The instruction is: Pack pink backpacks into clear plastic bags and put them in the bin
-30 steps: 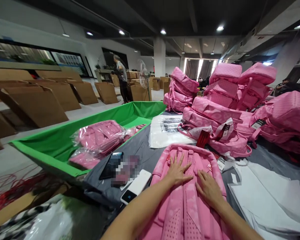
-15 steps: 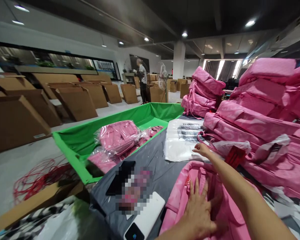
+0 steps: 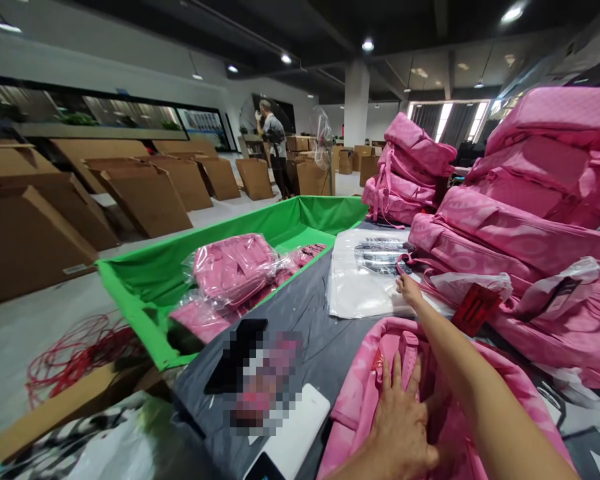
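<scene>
— Up front, what is shown in the head view?

— A pink backpack [image 3: 380, 373] is seen lying on the grey-covered counter [image 3: 305, 313], at its near edge. The left hand [image 3: 400, 420] is laid flat on the backpack, fingers spread, nothing gripped.

— And the other hand?

— The right hand [image 3: 409, 291] is stretched out beyond the backpack to a stack of clear plastic bags [image 3: 360, 287] spread on the counter. Its fingertips are placed at the stack's right edge; whether a bag is pinched cannot be told, though the hand appears loosely open.

— What is set around them?

— Piled pink backpacks [image 3: 520, 227] are stacked on the right, a red hang tag [image 3: 477, 308] dangling from one. A white power bank [image 3: 295, 433] and a dark phone [image 3: 235, 357] are laid at the left of the counter, beside a blurred patch. Bagged pink backpacks [image 3: 233, 267] are held in a green fabric bin [image 3: 145, 287] alongside. Cardboard boxes [image 3: 145, 197] are lined across the floor behind, where a person [image 3: 273, 150] is seen standing far off.
</scene>
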Motion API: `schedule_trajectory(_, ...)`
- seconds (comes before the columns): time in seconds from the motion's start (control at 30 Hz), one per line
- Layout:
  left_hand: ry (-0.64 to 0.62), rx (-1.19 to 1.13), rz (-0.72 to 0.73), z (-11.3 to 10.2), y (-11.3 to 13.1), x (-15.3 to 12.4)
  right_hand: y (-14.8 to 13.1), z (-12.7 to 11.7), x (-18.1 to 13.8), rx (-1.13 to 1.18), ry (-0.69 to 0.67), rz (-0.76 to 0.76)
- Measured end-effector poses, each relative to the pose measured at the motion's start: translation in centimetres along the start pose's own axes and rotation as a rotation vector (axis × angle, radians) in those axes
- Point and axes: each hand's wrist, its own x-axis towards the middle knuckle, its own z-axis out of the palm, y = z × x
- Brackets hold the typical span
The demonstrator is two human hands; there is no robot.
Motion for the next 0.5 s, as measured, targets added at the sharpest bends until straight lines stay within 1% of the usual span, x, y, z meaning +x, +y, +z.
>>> schedule_trajectory(0.07, -0.011, 0.016, -0.027, 0.1, -0.2, 0.0, -0.6, -2.0, 0.1, -0.021, 0.118, 0.002)
schedule_trajectory(0.13, -0.018, 0.027, -0.035, 0.3, -0.5, 0.0, -1.3, -5.0, 0.1, -0.049, 0.219, -0.04)
schedule_trajectory(0.2, -0.013, 0.035, -0.019, 0.6, -1.0, -0.1, -2.3, -9.0, -0.6, -0.084, 0.283, -0.139)
schedule_trajectory(0.27, 0.01, 0.068, 0.005, 1.1, -1.5, 0.0, -3.3, -13.5, -2.3, -0.126, 0.321, -0.265)
schedule_trajectory(0.33, 0.053, 0.165, 0.026, 1.4, -1.6, 0.5, -4.1, -18.1, -5.6, -0.167, 0.345, -0.364)
schedule_trajectory(0.4, 0.077, 0.276, 0.025, 1.3, -1.0, 0.9, -4.4, -22.0, -10.3, -0.211, 0.368, -0.448)
schedule_trajectory(0.47, 0.102, 0.32, 0.024, 0.5, 0.2, 0.9, -4.1, -24.6, -16.0, -0.268, 0.404, -0.531)
schedule_trajectory(0.5, 0.118, 0.305, 0.046, -0.2, 0.9, 0.4, -3.5, -25.3, -19.1, -0.296, 0.43, -0.565)
